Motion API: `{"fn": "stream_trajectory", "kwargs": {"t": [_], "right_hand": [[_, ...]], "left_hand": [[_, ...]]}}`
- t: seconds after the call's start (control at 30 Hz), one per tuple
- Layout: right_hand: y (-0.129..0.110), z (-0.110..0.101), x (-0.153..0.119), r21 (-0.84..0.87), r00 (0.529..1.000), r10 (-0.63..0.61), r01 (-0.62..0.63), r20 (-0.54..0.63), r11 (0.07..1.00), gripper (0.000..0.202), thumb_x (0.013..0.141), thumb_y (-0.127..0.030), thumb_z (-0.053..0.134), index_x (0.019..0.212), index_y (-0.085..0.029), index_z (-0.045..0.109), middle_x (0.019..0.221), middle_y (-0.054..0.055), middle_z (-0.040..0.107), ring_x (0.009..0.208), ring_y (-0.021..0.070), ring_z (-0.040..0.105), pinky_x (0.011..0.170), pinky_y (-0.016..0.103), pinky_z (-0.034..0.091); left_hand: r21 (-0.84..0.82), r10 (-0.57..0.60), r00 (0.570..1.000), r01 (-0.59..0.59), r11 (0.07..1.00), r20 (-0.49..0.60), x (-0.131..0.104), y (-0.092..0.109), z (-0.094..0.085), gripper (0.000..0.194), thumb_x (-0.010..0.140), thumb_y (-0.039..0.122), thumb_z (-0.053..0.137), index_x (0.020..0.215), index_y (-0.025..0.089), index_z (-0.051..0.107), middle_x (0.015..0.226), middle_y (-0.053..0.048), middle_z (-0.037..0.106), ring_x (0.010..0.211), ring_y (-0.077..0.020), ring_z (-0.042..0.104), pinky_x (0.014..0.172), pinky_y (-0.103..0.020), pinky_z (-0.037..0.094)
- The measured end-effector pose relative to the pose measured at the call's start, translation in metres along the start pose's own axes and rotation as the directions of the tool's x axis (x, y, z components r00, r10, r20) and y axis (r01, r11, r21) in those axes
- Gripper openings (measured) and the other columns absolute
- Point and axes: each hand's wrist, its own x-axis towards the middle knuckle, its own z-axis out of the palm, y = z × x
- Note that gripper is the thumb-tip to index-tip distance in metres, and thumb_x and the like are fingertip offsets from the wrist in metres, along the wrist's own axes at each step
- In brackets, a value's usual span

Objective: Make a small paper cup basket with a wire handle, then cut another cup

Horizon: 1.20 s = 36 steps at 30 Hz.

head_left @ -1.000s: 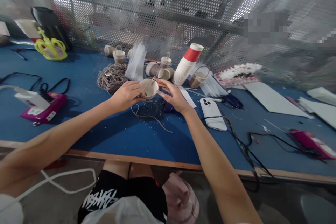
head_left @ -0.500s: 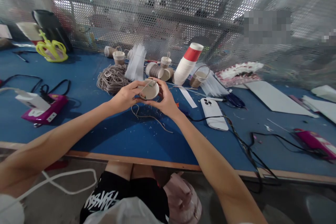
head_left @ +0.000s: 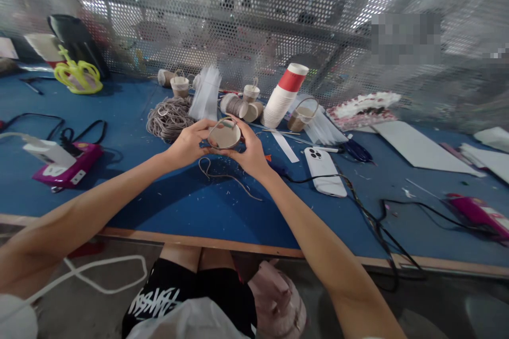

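Observation:
A small paper cup (head_left: 226,136) with a thin cord handle arching over its mouth is held above the blue table, its opening facing up toward me. My left hand (head_left: 191,143) grips its left side and my right hand (head_left: 253,151) wraps round its right side. Below them a loose length of cord (head_left: 228,176) lies on the table among small scraps. Behind my left hand sits a bundle of grey-brown cord (head_left: 169,118). The cup's outer side is mostly hidden by my fingers.
Behind stand a leaning stack of paper cups (head_left: 283,96) and a small cup with a handle (head_left: 303,115). A white phone (head_left: 325,172) and black cables lie to the right. A purple power strip (head_left: 73,164) and a yellow crown-shaped object (head_left: 78,78) are on the left.
The cup has tilted and shifted slightly left between my hands. Its cord handle now arches from the left side toward the back rim.

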Motion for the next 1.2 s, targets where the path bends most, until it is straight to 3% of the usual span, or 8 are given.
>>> {"fn": "stream_trajectory", "kwargs": {"t": [0.2, 0.4, 0.47, 0.57, 0.7, 0.83, 1.03, 1.2], "right_hand": [[-0.005, 0.002, -0.002, -0.156, 0.997, -0.063, 0.055, -0.046, 0.986, 0.070, 0.083, -0.054, 0.062, 0.142, -0.027, 0.037, 0.144, 0.011, 0.050, 0.136, 0.0284, 0.044, 0.113, 0.052, 0.037], [-0.005, 0.001, -0.006, -0.262, 0.982, -0.169, 0.142, -0.084, 0.955, 0.068, 0.088, -0.053, 0.056, 0.146, -0.029, 0.029, 0.146, 0.011, 0.048, 0.137, 0.0276, 0.042, 0.114, 0.051, 0.035], [-0.003, 0.000, -0.006, -0.292, 0.981, -0.171, 0.138, -0.091, 0.947, 0.070, 0.088, -0.054, 0.055, 0.147, -0.030, 0.026, 0.146, 0.011, 0.048, 0.136, 0.0283, 0.043, 0.113, 0.053, 0.035], [-0.001, -0.002, -0.006, -0.343, 0.986, -0.135, 0.094, -0.096, 0.934, 0.074, 0.089, -0.055, 0.053, 0.150, -0.031, 0.020, 0.146, 0.011, 0.047, 0.136, 0.0298, 0.043, 0.113, 0.056, 0.035], [0.002, -0.004, -0.006, -0.367, 0.987, -0.140, 0.101, -0.080, 0.925, 0.072, 0.090, -0.056, 0.049, 0.151, -0.034, 0.018, 0.146, 0.009, 0.047, 0.136, 0.0309, 0.042, 0.112, 0.056, 0.034], [0.004, -0.005, -0.006, -0.378, 0.981, -0.189, 0.160, -0.041, 0.912, 0.069, 0.091, -0.056, 0.048, 0.150, -0.034, 0.022, 0.144, 0.008, 0.049, 0.134, 0.0299, 0.044, 0.111, 0.054, 0.036], [0.001, -0.004, -0.006, -0.378, 0.993, -0.120, 0.103, -0.022, 0.920, 0.083, 0.087, -0.049, 0.060, 0.153, -0.031, 0.013, 0.142, 0.011, 0.051, 0.130, 0.0315, 0.046, 0.110, 0.054, 0.037], [-0.001, -0.003, -0.006, -0.375, 0.995, -0.102, 0.098, 0.009, 0.922, 0.090, 0.082, -0.040, 0.068, 0.153, -0.034, 0.012, 0.143, 0.009, 0.050, 0.131, 0.0327, 0.045, 0.112, 0.055, 0.036]], "left_hand": [[0.023, 0.018, 1.000, -0.017, 1.000, -0.023, -0.001, -0.001, -0.002, 0.021, 0.086, 0.029, 0.065, 0.073, 0.013, 0.065, 0.117, -0.013, 0.066, 0.108, -0.0223, 0.065, 0.092, -0.039, 0.057], [0.180, 0.114, 0.993, -0.111, 0.977, -0.006, 0.001, -0.006, -0.009, 0.011, 0.082, 0.030, 0.071, 0.083, 0.019, 0.069, 0.124, -0.011, 0.060, 0.128, -0.0304, 0.048, 0.109, -0.057, 0.041], [0.216, 0.120, 0.992, -0.122, 0.969, 0.026, 0.001, -0.009, -0.011, 0.019, 0.078, 0.035, 0.075, 0.089, 0.021, 0.070, 0.128, -0.011, 0.056, 0.128, -0.0325, 0.044, 0.110, -0.060, 0.036], [0.221, 0.094, 0.990, -0.116, 0.968, 0.107, -0.001, -0.013, -0.014, 0.044, 0.068, 0.049, 0.079, 0.102, 0.023, 0.069, 0.137, -0.013, 0.045, 0.132, -0.0373, 0.035, 0.112, -0.064, 0.028], [0.186, 0.093, 0.981, -0.125, 0.975, 0.170, -0.003, -0.015, -0.015, 0.063, 0.070, 0.068, 0.066, 0.115, 0.023, 0.065, 0.150, -0.014, 0.027, 0.139, -0.0413, 0.020, 0.115, -0.064, 0.020], [0.175, 0.123, 0.967, -0.164, 0.971, 0.222, -0.003, -0.017, -0.016, 0.055, 0.083, 0.063, 0.053, 0.118, 0.022, 0.062, 0.150, -0.015, 0.027, 0.139, -0.0380, 0.023, 0.115, -0.063, 0.023], [0.134, 0.060, 0.965, -0.096, 0.986, 0.255, -0.002, -0.020, -0.012, 0.043, 0.077, 0.048, 0.072, 0.110, 0.021, 0.067, 0.144, -0.015, 0.036, 0.134, -0.0376, 0.029, 0.109, -0.066, 0.033], [0.079, -0.006, 0.971, -0.013, 0.997, 0.241, -0.003, -0.021, -0.006, 0.039, 0.073, 0.042, 0.077, 0.105, 0.020, 0.070, 0.143, -0.016, 0.039, 0.130, -0.0365, 0.034, 0.109, -0.064, 0.036]]}}
